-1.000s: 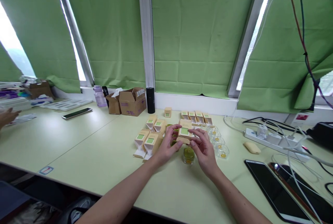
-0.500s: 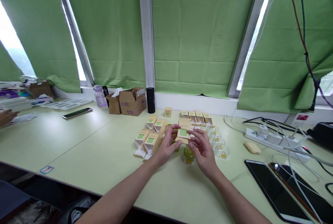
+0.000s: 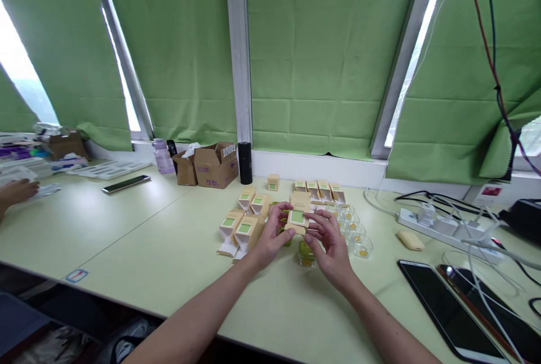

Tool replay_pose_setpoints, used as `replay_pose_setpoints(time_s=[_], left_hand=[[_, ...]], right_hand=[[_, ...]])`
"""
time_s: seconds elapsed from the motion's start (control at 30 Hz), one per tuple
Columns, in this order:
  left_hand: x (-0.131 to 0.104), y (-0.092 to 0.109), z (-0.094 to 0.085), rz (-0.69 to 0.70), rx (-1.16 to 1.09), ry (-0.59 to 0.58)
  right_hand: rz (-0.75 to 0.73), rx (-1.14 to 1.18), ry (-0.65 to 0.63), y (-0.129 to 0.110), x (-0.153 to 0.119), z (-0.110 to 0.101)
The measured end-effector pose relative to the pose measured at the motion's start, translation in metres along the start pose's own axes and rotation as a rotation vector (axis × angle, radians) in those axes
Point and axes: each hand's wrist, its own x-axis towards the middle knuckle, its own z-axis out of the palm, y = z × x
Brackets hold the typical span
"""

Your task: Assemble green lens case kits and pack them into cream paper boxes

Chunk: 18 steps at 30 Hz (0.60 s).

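Green blinds [image 3: 315,60] hang across the far side, above the long pale table [image 3: 139,251]. On its far part, left of the middle, stands an open cardboard box [image 3: 214,168], with a black cylinder [image 3: 244,163] upright just to its right. On the right lie a white power strip [image 3: 448,229] with plugs in it and, nearer, a dark-screened phone [image 3: 448,307] with a pale edge. At the far left edge another person's hand [image 3: 19,192] is beside some pale, thin material.

Near the middle, the left hand [image 3: 270,238] pinches the left side of a held carton [image 3: 297,217] between thumb and fingers, while the right hand [image 3: 333,244] has its fingertips on the right side; both are bent around it. The carton is tan with a green square, its near flap folded out.

Four similar open cartons [image 3: 245,230] lie to the left, four more [image 3: 323,191] in a row beyond, and one small carton [image 3: 273,182] stands farther off. Clear containers [image 3: 362,248] with yellow centres sit right of the hands; a green-topped jar [image 3: 306,254] stands just nearer than the carton.
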Motion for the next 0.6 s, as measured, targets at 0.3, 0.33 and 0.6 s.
replay_pose_setpoints(time_s=[0.3, 0.33, 0.6], left_hand=[[0.0012, -0.0036, -0.0017, 0.003, -0.025, -0.005], [0.001, -0.0032, -0.0016, 0.004, -0.021, 0.001], [-0.0009, -0.0033, -0.0008, 0.032, 0.114, 0.046]], right_hand=[[0.008, 0.0, -0.005, -0.0005, -0.0008, 0.0008], [0.006, -0.002, -0.004, -0.0006, -0.0008, 0.0009], [0.012, -0.005, 0.029, -0.0011, 0.0003, 0.0011]])
